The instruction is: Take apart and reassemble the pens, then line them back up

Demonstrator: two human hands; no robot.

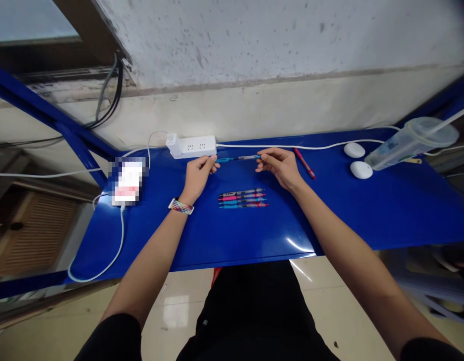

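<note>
A blue pen point(239, 158) stretches level between my two hands, above the back part of the blue tabletop point(232, 235). My left hand point(198, 173) is closed, pinching one end between thumb and finger. At the other end, my right hand point(279, 165) pinches the pen the same way, its lower fingers curled. In front of the hands lie several pens point(243, 198) side by side in a row, with grey, pink and blue barrels. Just right of my right hand, a red pen point(304, 164) rests slanted on the table.
A white power strip point(198, 147) with a plugged-in adapter stands by the wall, its cable running right. On the left lies a phone point(127, 181) with a charging cord. Two white rounded objects point(361, 170) and a tilted clear cup point(401, 145) with a straw are at right.
</note>
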